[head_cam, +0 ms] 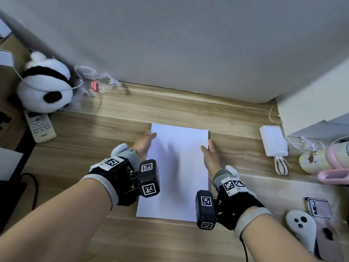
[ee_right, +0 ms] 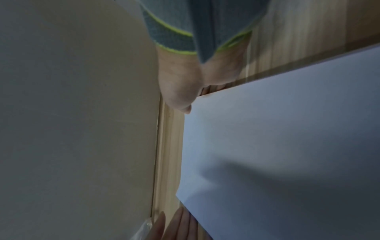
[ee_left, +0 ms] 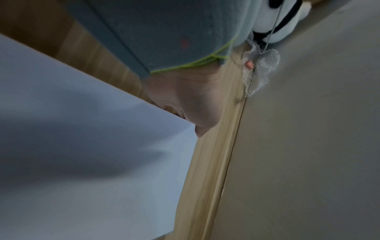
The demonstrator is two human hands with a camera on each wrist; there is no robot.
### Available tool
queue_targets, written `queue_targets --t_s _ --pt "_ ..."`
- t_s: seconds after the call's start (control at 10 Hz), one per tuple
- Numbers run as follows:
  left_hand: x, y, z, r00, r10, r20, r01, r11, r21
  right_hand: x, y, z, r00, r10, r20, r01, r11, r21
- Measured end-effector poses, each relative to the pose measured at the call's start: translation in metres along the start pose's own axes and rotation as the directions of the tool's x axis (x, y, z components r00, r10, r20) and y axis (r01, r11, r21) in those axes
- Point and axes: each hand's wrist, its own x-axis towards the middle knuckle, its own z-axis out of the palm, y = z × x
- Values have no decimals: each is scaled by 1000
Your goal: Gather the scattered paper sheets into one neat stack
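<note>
Nearest me the paper stack (head_cam: 175, 186) lies lengthwise on the wooden table (head_cam: 75, 148), one pile (its sheets too flush to count). Farther along, my left hand (head_cam: 144, 142) lays straight fingers (ee_right: 174, 225) against its left edge, with the thumb at the far corner. My right hand (head_cam: 209, 156) touches the right edge with its thumb. Its fingers are mostly hidden, so I cannot tell their curl. Beyond sit one remote (head_cam: 40, 126) and one panda plush (head_cam: 45, 86).

I see white paper sheets (head_cam: 175, 173) squared into one stack, edges aligned, long axis running 12 to 6 o'clock, centre of view, far end perhaps raised slightly
</note>
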Motion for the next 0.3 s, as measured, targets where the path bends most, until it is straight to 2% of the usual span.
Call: queue_targets --t_s 0.1,0.2,0.3 --pt "-13 7 -3 999 -22 26 22 1000 -15 -1 -4 -5 1000 -18 -13 18 1000 -25" --pt "-28 20 1 996 80 -45 -74 991 111 -4 -17 -14 996 -52 -72 51 999 -6" --pt "-52 36 -1 951 275 -141 -236 941 242 -18 -35 -26 985 -138 -101 143 989 41"
